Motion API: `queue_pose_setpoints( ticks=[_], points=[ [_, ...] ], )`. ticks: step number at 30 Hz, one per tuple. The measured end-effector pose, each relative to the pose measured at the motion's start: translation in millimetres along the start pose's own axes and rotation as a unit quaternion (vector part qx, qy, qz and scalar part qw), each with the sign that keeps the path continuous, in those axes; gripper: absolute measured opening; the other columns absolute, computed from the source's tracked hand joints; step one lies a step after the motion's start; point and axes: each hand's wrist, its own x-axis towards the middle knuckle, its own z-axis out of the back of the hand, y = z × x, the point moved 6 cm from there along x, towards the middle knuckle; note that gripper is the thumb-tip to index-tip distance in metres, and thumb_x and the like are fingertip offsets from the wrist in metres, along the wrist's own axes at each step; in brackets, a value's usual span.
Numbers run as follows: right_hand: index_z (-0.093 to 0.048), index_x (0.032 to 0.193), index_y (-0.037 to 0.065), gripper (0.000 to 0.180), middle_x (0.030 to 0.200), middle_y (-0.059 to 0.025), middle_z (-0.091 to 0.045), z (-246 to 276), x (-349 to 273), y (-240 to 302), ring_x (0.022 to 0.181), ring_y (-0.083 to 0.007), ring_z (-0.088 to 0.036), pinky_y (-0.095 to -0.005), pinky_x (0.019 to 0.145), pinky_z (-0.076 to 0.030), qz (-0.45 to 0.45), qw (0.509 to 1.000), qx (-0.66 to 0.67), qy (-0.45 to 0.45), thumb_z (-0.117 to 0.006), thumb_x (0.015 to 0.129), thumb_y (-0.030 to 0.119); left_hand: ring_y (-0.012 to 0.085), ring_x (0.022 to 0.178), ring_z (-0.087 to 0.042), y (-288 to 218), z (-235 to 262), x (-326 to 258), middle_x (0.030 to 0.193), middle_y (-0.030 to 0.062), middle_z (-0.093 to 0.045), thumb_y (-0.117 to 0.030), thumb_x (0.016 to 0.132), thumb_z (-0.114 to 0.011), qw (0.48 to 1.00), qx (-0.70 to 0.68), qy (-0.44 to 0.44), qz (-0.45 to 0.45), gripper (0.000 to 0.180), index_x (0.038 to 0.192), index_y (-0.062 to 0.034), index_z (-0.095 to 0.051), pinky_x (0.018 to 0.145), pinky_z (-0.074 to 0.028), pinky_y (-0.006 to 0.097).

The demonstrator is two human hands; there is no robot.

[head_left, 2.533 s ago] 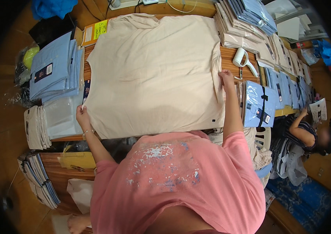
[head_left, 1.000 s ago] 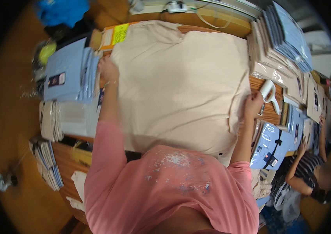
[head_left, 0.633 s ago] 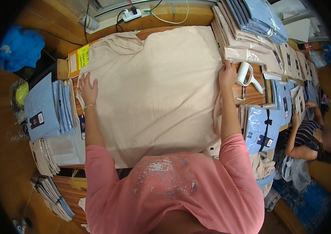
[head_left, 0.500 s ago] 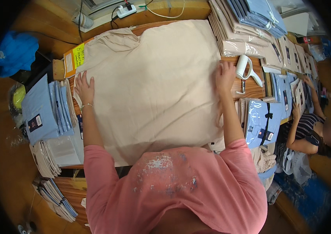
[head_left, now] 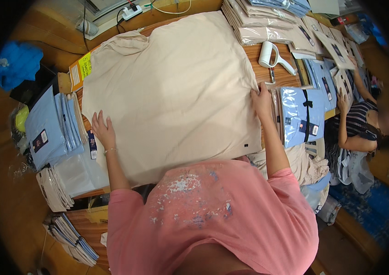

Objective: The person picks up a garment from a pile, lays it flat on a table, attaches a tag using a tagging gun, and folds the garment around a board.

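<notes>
A large beige cloth [head_left: 171, 91] lies spread over the wooden table, with a bunched part at its far left and faint wrinkles across the middle. At its near right corner shows a small dark label [head_left: 246, 145]. My left hand [head_left: 104, 132] rests on the cloth's left edge, palm down with fingers spread. On the opposite side, my right hand [head_left: 262, 101] pinches the cloth's right edge between thumb and fingers. Just beyond that hand lies a white lint roller [head_left: 275, 57].
Blue packaged fabric stacks stand left [head_left: 47, 128] and right [head_left: 300, 114]. Beige packages [head_left: 268, 34] are piled at the far right. A yellow-and-orange packet [head_left: 80, 72] lies far left; a power strip [head_left: 131, 12] sits behind. At right, a co-worker [head_left: 358, 121] handles packages.
Both my hands have slid nearer to me along the cloth's edges. The cloth's near right corner lies flatter, its dark label showing more fully. The co-worker has a package raised.
</notes>
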Motion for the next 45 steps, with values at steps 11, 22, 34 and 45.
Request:
queue_pose_setpoints(
  ticks=[11,22,34,45],
  points=[
    [-0.048,0.115,0.002,0.044,0.106,-0.0188,-0.050,17.1,-113.5,18.8,0.103,-0.0352,-0.045,-0.0444,0.089,-0.034,0.243,0.959,-0.110,-0.101,-0.062,0.078,0.020,0.0270,0.127,-0.033,0.6,-0.2,-2.9,0.134,0.0086,-0.042,-0.029,0.088,-0.052,1.000,-0.015,-0.021,-0.017,0.040,0.125,-0.0156,-0.050,0.105,-0.020,0.045],
    [-0.059,0.082,-0.002,0.014,0.064,-0.0012,-0.052,25.5,-179.7,-106.4,0.053,-0.0092,-0.044,-0.0240,0.050,-0.039,-0.093,0.989,0.115,-0.022,-0.066,0.079,0.010,0.0307,0.112,-0.044,-9.7,36.5,-19.3,0.122,0.0142,-0.048,-0.016,0.086,-0.054,0.984,-0.139,-0.103,-0.049,0.028,0.110,-0.0029,-0.058,0.094,-0.035,0.041],
    [-0.051,0.098,0.002,0.013,0.076,-0.0059,-0.061,36.9,-190.0,-114.1,0.062,-0.0149,-0.062,-0.0243,0.055,-0.050,-0.190,0.899,0.364,0.152,-0.056,0.089,0.010,0.0215,0.086,-0.053,75.0,81.6,-182.2,0.089,0.0104,-0.060,-0.021,0.085,-0.061,0.960,-0.065,-0.050,0.266,0.027,0.098,0.0023,-0.060,0.080,-0.040,0.033],
    [-0.057,0.102,-0.002,0.022,0.088,-0.0028,-0.062,68.2,-199.8,-168.0,0.076,-0.0087,-0.058,-0.0203,0.068,-0.046,-0.103,0.958,0.212,0.163,-0.062,0.081,-0.004,0.0138,0.069,-0.051,92.2,89.6,-169.3,0.078,0.0061,-0.059,-0.020,0.091,-0.052,0.951,-0.154,-0.008,0.269,0.026,0.103,0.0032,-0.056,0.068,-0.043,0.026]
  ],
)
